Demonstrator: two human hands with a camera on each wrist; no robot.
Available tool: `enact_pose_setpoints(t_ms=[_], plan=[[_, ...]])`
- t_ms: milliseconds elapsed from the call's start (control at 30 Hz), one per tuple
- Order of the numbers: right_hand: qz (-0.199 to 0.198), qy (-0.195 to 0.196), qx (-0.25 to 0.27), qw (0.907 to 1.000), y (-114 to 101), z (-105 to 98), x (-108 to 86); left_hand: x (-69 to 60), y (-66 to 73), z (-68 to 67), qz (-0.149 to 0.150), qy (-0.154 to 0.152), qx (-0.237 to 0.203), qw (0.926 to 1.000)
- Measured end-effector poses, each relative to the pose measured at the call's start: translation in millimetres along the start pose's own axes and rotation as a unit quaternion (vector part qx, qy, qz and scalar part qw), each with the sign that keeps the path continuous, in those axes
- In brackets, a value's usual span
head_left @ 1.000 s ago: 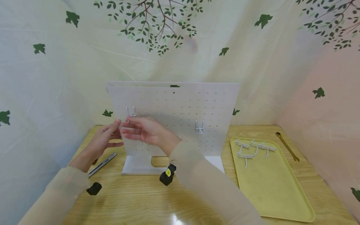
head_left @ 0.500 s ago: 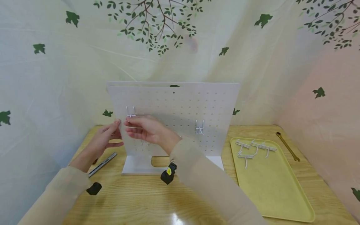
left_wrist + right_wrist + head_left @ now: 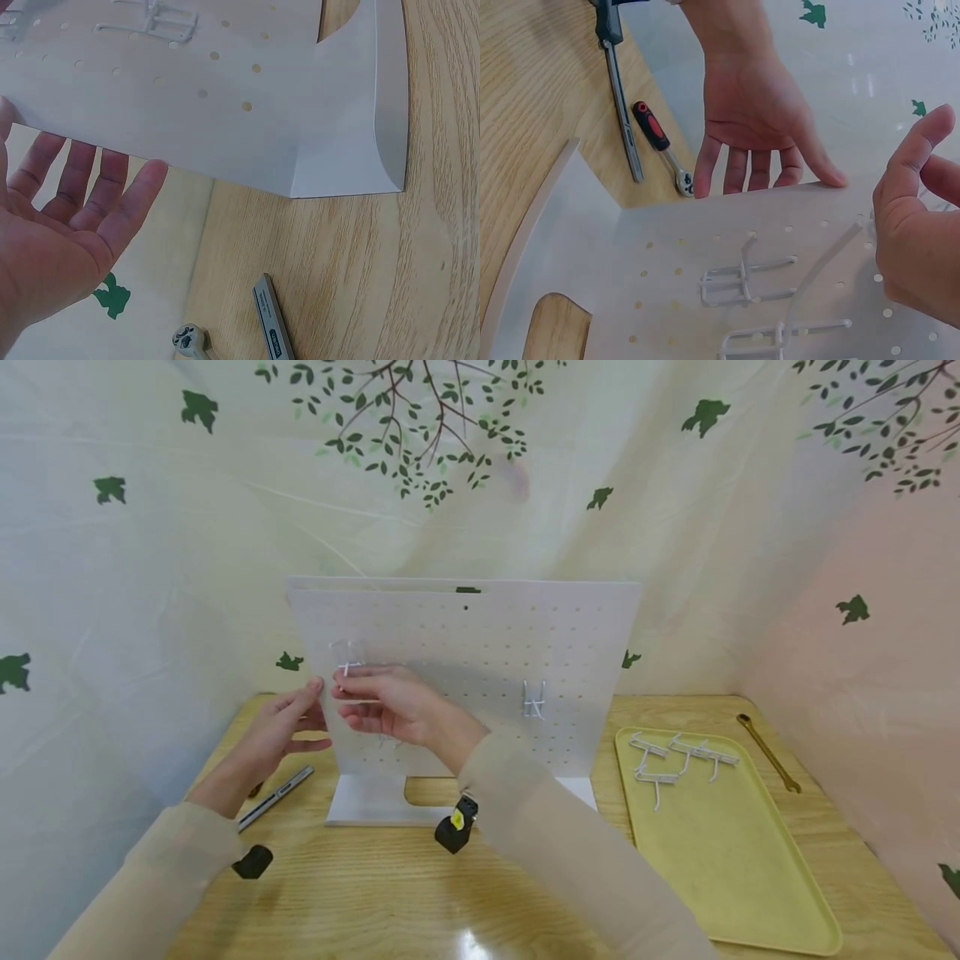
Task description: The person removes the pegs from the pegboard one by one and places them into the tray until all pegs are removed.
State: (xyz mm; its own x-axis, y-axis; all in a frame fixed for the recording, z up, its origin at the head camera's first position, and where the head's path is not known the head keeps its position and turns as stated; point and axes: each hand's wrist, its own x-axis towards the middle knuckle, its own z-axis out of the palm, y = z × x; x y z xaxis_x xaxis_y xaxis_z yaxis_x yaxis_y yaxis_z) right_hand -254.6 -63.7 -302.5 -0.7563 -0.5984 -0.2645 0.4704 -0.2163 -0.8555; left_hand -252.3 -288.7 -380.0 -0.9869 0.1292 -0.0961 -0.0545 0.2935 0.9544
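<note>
The left hand (image 3: 273, 735) grips the left edge of the white pegboard (image 3: 450, 643), its thumb in front and its fingers behind in the left wrist view. At the board's upper left, the right hand (image 3: 397, 706) pinches a white wire hook (image 3: 347, 665) with thumb and fingertips. That hook sits slightly askew, its lower part hidden by the fingers; whether its prongs are in the holes, I cannot tell. Another hook (image 3: 533, 700) hangs right of centre. Lower on the board's left side, two hooks are seen in the right wrist view, one (image 3: 742, 283) nearer the left hand.
A yellow tray (image 3: 735, 860) with several white hooks (image 3: 656, 777) lies at the right, a wrench (image 3: 768, 753) beyond it. Left of the board are a grey bar-like tool (image 3: 276, 797) and a ratchet (image 3: 660, 142). A patterned cloth (image 3: 465, 527) stands behind.
The right hand's fingers have closed from a looser spread onto the upper left hook, whose prongs have shifted slightly left and tilted. The left hand has stayed at the board's edge.
</note>
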Motion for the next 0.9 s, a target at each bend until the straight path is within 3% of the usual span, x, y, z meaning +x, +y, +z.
enact_pose_setpoints(t_ms=[300, 600, 900], plan=[[-0.038, -0.013, -0.113, 0.9928, -4.3, -13.0, -17.0, 1.9, -3.7, 0.3, 0.006, 0.003, -0.006, 1.0000], [-0.078, -0.006, -0.240, 0.9675, -13.7, -42.0, -38.3, 1.4, -1.7, 2.1, 0.007, 0.010, 0.003, 0.9999], [-0.103, 0.028, -0.285, 0.9526, -30.6, -69.1, -69.8, 2.7, -2.3, 1.5, 0.007, 0.011, 0.008, 0.9999]])
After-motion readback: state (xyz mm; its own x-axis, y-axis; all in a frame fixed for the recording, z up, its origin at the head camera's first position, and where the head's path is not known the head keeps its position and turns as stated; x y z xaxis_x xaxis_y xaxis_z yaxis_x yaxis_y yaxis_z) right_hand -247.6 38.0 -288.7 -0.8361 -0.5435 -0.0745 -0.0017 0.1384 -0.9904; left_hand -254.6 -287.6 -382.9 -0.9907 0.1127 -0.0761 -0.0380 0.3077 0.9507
